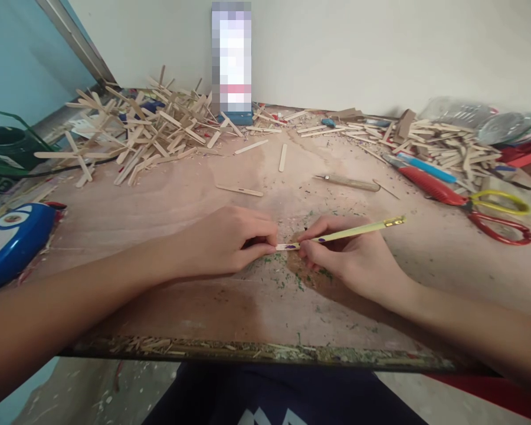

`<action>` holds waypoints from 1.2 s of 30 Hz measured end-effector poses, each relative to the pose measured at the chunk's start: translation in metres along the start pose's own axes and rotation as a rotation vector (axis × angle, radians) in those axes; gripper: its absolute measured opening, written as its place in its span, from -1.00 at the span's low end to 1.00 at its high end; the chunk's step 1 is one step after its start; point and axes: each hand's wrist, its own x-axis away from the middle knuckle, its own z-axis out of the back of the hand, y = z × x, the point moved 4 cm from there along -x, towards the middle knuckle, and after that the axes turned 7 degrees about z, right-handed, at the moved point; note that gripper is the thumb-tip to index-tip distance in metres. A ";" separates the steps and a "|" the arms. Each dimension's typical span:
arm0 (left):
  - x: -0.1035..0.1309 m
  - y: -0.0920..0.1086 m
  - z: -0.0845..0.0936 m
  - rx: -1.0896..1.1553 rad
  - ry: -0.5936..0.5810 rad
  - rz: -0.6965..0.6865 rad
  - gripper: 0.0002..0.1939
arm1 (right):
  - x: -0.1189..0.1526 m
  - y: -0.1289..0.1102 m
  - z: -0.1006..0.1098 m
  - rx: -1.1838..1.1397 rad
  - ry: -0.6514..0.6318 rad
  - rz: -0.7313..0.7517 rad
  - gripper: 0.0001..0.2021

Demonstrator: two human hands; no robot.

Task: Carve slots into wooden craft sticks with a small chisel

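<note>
Left grip: I'm pinching the craft stick [285, 247] with the left hand [235, 237] | Right grip: I'm holding the pencil [360, 229] at a low slant with the right hand [358, 254] | Craft stick: lying between both hands, over the tabletop [168, 200] | Handling: I'm favouring firm bracing, light pencil pressure

Pinches a small pale stick [285, 247] with the left hand [243, 239], just below the frame's middle, and grips a yellow pencil [358, 229] in the right hand [351, 257], angled up toward the right, over a tabletop [159, 307] flecked with green bits [300, 284]. Has a craft stick [250, 192] with a dark mark above the left hand, a wooden-handled tool [354, 183] right of center, and scissors [469, 205] with yellow and red loops at right. Shows a heap of crossed sticks [172, 127] at upper left, a blurred screen [231, 56] at top center, and loose sticks [451, 143] beside a clear plastic container [458, 112] at upper right.
</note>
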 end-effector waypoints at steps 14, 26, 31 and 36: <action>0.000 0.002 0.000 -0.004 -0.001 0.001 -0.81 | 0.000 0.000 -0.001 -0.013 -0.011 -0.032 -0.87; 0.000 0.001 0.001 -0.004 -0.012 0.013 -0.80 | 0.000 0.001 0.000 0.004 -0.016 -0.022 -0.87; 0.000 0.001 0.001 -0.006 -0.015 0.024 -0.80 | 0.000 0.003 0.000 0.014 -0.010 -0.025 -0.88; 0.000 -0.001 0.000 -0.003 -0.021 0.037 -0.79 | 0.000 0.001 -0.002 0.022 -0.016 -0.028 -0.88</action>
